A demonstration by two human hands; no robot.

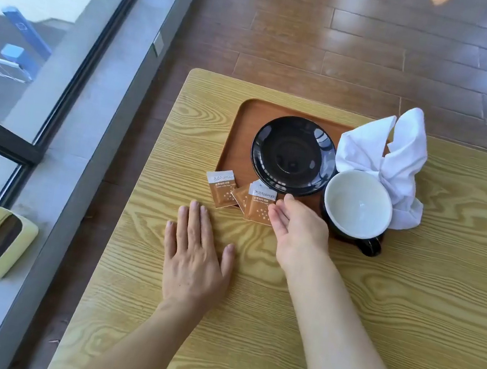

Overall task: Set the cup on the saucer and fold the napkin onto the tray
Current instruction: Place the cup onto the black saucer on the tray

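Left hand (193,265) flat on worktop (408,311), fingers spread, grip empty; right hand (299,230) angled over sugar packets (260,203), grip loosely spread, near cup (358,201).

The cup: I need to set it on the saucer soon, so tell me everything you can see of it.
The cup is wide and round, white inside and dark, nearly black, outside, glossy like glazed ceramic. It stands upright and looks empty. Its dark handle sticks out at the near right. It sits at the tray's near right corner, beside the black saucer, not on it. The crumpled white napkin lies against its far right side. The right hand is close on its left; contact is unclear.
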